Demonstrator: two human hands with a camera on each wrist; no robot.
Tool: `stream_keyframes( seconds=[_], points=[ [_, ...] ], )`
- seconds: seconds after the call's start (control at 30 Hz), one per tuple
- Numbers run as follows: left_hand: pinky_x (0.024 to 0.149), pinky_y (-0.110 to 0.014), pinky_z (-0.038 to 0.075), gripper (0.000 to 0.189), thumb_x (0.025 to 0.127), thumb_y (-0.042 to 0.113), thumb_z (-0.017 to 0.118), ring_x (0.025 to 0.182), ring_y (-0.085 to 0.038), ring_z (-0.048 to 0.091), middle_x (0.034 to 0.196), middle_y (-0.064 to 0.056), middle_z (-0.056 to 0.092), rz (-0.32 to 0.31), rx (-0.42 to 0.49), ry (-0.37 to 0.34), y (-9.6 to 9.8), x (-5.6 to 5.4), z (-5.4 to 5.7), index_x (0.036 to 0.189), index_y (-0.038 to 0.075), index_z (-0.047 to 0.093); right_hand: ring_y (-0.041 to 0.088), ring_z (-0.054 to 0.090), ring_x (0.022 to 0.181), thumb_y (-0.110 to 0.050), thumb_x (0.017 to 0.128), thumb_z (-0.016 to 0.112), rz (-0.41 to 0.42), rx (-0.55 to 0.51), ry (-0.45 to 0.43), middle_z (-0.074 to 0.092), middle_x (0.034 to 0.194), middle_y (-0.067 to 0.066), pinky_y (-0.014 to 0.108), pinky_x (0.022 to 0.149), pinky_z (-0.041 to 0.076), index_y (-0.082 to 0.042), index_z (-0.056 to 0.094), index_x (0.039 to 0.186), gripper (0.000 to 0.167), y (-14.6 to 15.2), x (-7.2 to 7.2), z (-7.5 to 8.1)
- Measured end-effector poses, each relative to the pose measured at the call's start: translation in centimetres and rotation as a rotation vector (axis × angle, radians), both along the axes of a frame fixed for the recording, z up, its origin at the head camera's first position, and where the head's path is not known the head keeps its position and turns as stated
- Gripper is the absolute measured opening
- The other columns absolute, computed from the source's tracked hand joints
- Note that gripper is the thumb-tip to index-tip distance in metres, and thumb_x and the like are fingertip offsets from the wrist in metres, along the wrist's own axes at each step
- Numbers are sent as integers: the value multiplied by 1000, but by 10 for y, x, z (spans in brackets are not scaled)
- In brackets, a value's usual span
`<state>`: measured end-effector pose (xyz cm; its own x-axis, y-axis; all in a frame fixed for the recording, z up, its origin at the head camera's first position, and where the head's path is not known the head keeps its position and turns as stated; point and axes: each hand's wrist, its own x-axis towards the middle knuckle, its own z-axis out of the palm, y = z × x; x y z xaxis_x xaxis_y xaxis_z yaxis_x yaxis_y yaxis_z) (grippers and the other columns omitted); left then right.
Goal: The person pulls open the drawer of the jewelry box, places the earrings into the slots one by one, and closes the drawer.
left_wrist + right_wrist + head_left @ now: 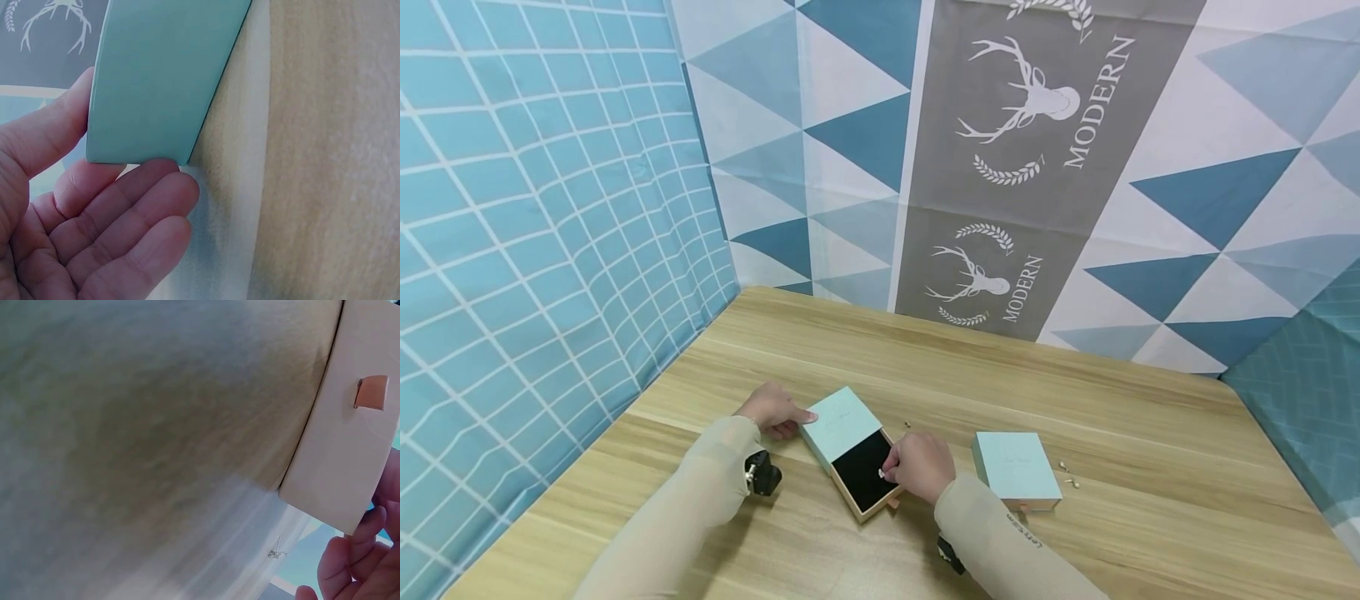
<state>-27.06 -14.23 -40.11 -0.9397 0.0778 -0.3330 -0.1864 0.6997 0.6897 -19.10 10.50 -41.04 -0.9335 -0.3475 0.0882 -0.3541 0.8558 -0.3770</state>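
A pale mint drawer box [842, 423] lies on the table with its black-lined drawer [857, 471] pulled out toward the front. My left hand [775, 410] holds the sleeve's left corner, thumb on top; the left wrist view shows its fingers [81, 190] against the end of the mint sleeve [162, 81]. Over the drawer's right side, my right hand [921, 467] pinches a tiny white piece [882, 473] that looks like an earring. The right wrist view shows the drawer's pale front [340, 437] with an orange ribbon tab [372, 392], but the pinched piece is hidden there.
A second mint box [1017, 468], pushed shut, stands to the right of my right hand. Beside it lie small earring-like pieces [1072, 482]. Another tiny piece [907, 424] is behind the open drawer. Patterned cloth [850, 158] hangs along the table's back edge.
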Motion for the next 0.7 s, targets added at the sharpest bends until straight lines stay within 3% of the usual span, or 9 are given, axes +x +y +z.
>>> stream_keyframes(
  seconds=[0.33, 0.57, 0.7],
  points=[
    [55, -28, 53, 30, 82, 20, 77, 58, -16, 59, 65, -7, 62, 6, 1, 7, 1, 1, 2, 65, 4, 58, 6, 54, 68, -12, 79, 78, 3, -91, -124, 67, 74, -10, 28, 64, 45, -16, 73, 73, 9, 6, -3, 4],
    [56, -29, 53, 31, 82, 19, 77, 60, -17, 60, 68, -8, 62, 13, 12, 5, 1, 3, 2, 65, 6, 55, 5, 49, 57, -12, 80, 77, 8, -72, -102, 67, 73, -9, 27, 61, 44, -14, 72, 76, 7, 10, -5, 9],
    [56, -29, 53, 33, 82, 19, 77, 60, -17, 60, 68, -8, 63, 21, 22, 6, 1, 4, 2, 63, 8, 53, 4, 52, 61, -11, 80, 77, 49, -56, -78, 67, 71, -10, 26, 62, 44, -16, 73, 71, 11, 9, -5, 9]
  ],
)
